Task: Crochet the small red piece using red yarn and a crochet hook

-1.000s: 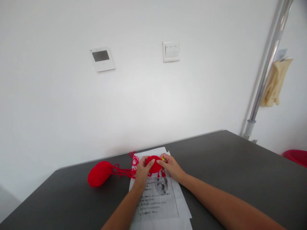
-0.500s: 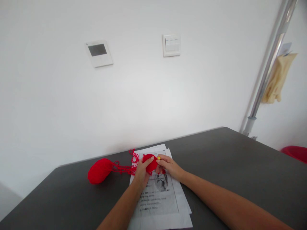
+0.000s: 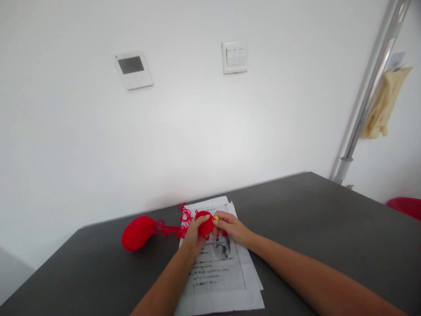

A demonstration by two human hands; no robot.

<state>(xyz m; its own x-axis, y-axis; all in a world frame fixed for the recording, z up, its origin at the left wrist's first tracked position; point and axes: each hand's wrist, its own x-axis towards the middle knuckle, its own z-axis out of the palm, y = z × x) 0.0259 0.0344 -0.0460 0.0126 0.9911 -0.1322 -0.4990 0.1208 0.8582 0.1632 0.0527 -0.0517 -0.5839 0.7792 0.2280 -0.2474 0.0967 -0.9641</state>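
Observation:
My left hand (image 3: 194, 235) pinches a round red crochet piece (image 3: 204, 224), its thumb lying across the top. At the right edge of that piece, my right hand (image 3: 230, 227) is closed with thumb and forefinger on a small yellow thing (image 3: 216, 217), too small to name surely. Loose red yarn strands (image 3: 169, 230) run left from the crochet piece to a ball of red yarn (image 3: 137, 233) on the table. Beneath both hands lie printed paper sheets (image 3: 226, 281). My fingers hide part of the crochet piece.
The dark grey table (image 3: 296, 219) meets a white wall (image 3: 184, 131). A screen panel (image 3: 133, 70) and a light switch (image 3: 234, 57) are on the wall. At the right are a metal pole (image 3: 371, 87), hanging yellowish gloves (image 3: 383, 105) and a red object (image 3: 406, 206).
The view has shifted slightly. Both hands keep their hold at the edge of the red crochet piece, with hardly any visible movement.

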